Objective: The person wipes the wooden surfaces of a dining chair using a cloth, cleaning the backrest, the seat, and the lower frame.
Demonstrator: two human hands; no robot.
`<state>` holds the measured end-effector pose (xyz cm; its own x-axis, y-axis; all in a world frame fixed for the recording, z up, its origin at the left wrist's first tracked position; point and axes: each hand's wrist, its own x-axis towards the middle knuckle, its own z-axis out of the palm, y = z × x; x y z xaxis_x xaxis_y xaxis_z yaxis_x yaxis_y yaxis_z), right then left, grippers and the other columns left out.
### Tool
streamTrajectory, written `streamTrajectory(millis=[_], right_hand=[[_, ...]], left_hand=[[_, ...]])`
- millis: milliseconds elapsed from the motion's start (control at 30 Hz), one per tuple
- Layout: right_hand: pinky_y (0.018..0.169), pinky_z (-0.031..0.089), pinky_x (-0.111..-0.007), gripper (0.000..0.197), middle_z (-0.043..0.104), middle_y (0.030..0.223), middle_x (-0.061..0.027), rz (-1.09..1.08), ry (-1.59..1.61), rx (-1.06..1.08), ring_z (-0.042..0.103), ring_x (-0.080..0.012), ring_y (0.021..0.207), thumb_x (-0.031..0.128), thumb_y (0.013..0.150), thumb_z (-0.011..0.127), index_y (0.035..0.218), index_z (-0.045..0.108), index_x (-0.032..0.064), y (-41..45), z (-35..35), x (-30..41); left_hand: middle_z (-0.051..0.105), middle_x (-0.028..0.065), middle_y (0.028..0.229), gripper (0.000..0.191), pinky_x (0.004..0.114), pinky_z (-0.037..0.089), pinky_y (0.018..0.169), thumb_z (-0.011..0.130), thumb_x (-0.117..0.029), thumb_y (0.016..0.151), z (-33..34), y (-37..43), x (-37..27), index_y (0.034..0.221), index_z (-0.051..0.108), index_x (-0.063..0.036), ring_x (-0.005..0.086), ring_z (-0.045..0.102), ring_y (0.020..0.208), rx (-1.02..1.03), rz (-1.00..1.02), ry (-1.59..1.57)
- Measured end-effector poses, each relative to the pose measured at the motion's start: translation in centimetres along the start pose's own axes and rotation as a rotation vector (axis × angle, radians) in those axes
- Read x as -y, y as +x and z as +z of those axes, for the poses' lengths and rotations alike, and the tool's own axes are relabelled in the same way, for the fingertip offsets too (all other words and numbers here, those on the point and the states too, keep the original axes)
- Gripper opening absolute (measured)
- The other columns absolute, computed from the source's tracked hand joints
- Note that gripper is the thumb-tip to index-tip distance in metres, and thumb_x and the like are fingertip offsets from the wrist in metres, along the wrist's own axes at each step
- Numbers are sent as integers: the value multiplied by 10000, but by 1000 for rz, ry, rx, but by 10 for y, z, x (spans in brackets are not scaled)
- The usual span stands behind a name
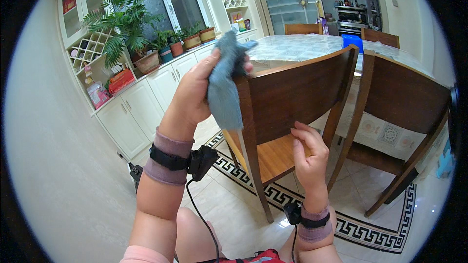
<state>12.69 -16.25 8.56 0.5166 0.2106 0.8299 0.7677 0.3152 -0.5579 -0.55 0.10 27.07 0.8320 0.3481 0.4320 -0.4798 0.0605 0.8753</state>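
Observation:
A blue-grey cloth (pixel 223 91) is bunched in my left hand (pixel 193 89), its loose end hanging down. Both hand and cloth are at the top left corner of a dark wooden chair's backrest (pixel 292 95), where the cloth seems to touch the wood. Some of my left fingers are hidden behind the cloth. My right hand (pixel 310 149) is in front of the chair's lower back, above the light wooden seat (pixel 272 160). It holds nothing, and its fingers are loosely curled and apart.
A second wooden chair (pixel 406 98) stands close on the right. Behind both is a dining table (pixel 299 47) with a patterned cover and a blue box (pixel 352 42). Potted plants (pixel 148 62) line the white cabinet (pixel 137 113) at left. Cables (pixel 193 201) hang from my wrist straps.

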Motion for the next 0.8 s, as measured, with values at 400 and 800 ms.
streamTrajectory(millis=[400,800], right_hand=[[919,506,-371,168,677,1123,-198,33,16,-24,659,-305,1045,34,887,590,1009,688,-28,3,-17,4],[925,498,-368,169,685,1108,-183,13,10,-17,656,-299,1045,34,888,597,1016,690,-23,2,-17,-6]], left_hand=[[661,5,915,269,269,544,668,581,-219,992,-2,6,9,1185,599,-31,94,632,731,-106,-103,18],[665,40,836,343,270,536,635,568,-370,995,12,-4,18,1033,645,-38,127,641,693,-140,-3,221]])
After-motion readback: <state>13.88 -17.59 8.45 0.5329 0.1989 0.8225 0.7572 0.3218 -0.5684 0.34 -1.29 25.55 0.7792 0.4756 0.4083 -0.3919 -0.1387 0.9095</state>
